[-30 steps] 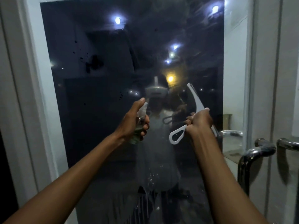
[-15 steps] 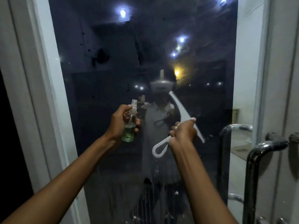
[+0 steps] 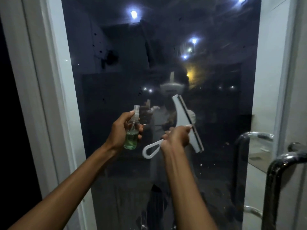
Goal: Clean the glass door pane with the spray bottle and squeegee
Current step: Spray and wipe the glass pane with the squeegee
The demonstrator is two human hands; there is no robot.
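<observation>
The left hand (image 3: 118, 131) grips the spray bottle (image 3: 132, 130) before the glass pane's (image 3: 216, 113) middle; the right hand (image 3: 177, 137) clasps the squeegee (image 3: 184, 120) beside it. A metal door handle (image 3: 279, 166) stands at the pane's right edge; the white frame (image 3: 54, 97) borders its left.

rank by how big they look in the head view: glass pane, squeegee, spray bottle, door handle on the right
1. glass pane
2. door handle, though nearness to the camera inflates it
3. squeegee
4. spray bottle
</observation>
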